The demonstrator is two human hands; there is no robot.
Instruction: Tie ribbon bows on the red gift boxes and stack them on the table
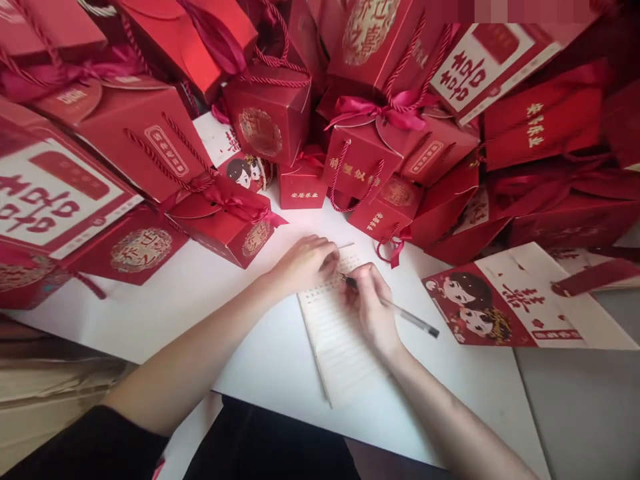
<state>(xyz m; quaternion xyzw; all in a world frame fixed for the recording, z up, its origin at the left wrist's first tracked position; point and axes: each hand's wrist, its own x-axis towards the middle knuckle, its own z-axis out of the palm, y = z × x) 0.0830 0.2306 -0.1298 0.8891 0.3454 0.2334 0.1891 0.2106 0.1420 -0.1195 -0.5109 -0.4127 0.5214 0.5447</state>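
Beyond the notepad (340, 343), red boxes (303, 183).

Notepad (345, 347) lies on table (270, 347). Left hand (310, 263) at its far-left corner; right hand (373, 303) over its right side, pen (410, 317) within. Boxes (270, 100) stand behind, left and right, some apparently atop others. Paper packaging (500, 300) lies right of right hand.

The left forearm (200, 353) and right forearm (450, 407) angle inward, the 2 hands near each other. The left hand (311, 263) has bent fingers; the right hand (374, 300) is curled into a pinching grip.
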